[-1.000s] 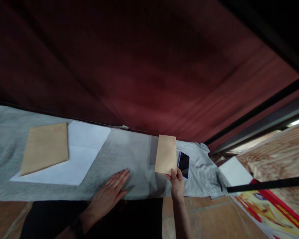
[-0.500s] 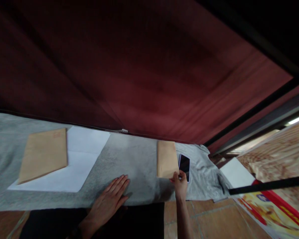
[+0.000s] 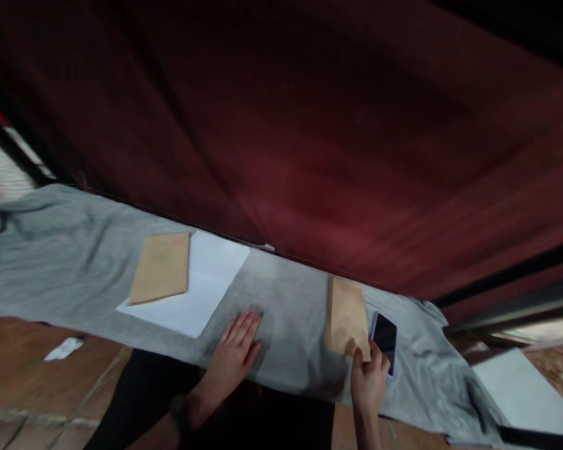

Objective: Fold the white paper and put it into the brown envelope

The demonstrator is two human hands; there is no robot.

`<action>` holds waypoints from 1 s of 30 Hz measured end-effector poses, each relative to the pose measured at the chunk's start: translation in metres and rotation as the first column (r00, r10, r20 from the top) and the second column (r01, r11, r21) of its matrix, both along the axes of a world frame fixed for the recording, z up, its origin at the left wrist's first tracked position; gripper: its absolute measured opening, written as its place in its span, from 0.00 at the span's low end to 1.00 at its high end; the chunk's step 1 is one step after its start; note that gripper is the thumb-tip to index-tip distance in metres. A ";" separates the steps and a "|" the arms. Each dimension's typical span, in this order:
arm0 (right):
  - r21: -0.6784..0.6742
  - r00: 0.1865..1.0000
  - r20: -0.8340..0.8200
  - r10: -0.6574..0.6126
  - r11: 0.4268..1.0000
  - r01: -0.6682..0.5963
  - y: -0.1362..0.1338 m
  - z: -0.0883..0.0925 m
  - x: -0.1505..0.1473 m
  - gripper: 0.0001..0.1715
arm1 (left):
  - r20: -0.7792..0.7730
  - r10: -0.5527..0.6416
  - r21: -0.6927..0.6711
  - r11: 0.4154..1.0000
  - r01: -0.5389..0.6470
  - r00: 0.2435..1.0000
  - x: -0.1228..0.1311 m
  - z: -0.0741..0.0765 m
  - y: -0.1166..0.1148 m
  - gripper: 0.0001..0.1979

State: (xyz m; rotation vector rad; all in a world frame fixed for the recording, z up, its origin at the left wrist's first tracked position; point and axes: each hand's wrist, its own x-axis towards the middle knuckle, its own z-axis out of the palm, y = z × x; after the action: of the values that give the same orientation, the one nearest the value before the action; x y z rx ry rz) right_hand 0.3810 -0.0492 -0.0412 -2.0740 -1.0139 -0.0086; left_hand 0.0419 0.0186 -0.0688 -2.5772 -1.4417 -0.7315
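Observation:
My left hand [image 3: 237, 353] lies flat on the grey cloth [image 3: 286, 306], fingers stretched out, holding nothing. My right hand [image 3: 370, 382] pinches the near right corner of the top brown paper envelope [image 3: 347, 312] on a small stack. That corner is slightly raised. Just right of the stack, partly behind my right fingers, lies a phone [image 3: 385, 337] with a dark screen and pale edge. Farther left, another brown paper envelope pile [image 3: 162, 269] rests on a creased white sheet [image 3: 211, 281]; faint reddish print shows near its top.
A dark red fabric panel [image 3: 309, 175] rises along the cloth's far edge. Crumpled white paper [image 3: 64, 349] lies on the tiled floor [image 3: 23, 362] at left. A white board or box top [image 3: 525, 387] stands beyond the cloth's right end, near a dark bar [image 3: 535, 437].
The camera view has swung left, so things appear farther right. My right fingers now bend up the top envelope's corner. My left hand stays flat on the cloth.

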 end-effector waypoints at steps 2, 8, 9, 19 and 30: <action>0.013 0.991 -0.040 0.128 0.992 -0.128 0.001 -0.003 -0.017 0.33 | 0.046 0.232 0.007 0.972 -0.233 0.972 -0.012 0.001 0.011 0.30; 0.041 0.889 -0.118 0.442 0.897 -0.441 0.009 -0.026 -0.085 0.24 | -0.024 0.597 -0.099 0.796 -0.597 0.802 -0.058 0.000 0.030 0.32; 0.022 0.882 -0.095 0.462 0.887 -0.462 0.010 -0.029 -0.094 0.24 | -0.057 0.607 -0.115 0.784 -0.609 0.792 -0.063 0.001 0.030 0.31; -0.105 0.817 0.021 0.576 0.814 -0.571 0.014 -0.046 -0.108 0.23 | -0.204 0.555 -0.248 0.768 -0.591 0.807 -0.068 0.034 0.033 0.19; -0.089 0.819 0.083 0.567 0.823 -0.561 0.015 -0.046 -0.108 0.22 | -0.047 0.628 -0.504 0.657 -0.561 0.777 -0.098 0.054 0.039 0.15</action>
State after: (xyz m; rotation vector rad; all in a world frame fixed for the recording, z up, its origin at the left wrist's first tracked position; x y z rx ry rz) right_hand 0.2727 -0.0340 -0.0871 -1.7607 -1.6850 0.2209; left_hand -0.0559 0.0579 -0.0150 -2.0816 -2.6305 -0.4682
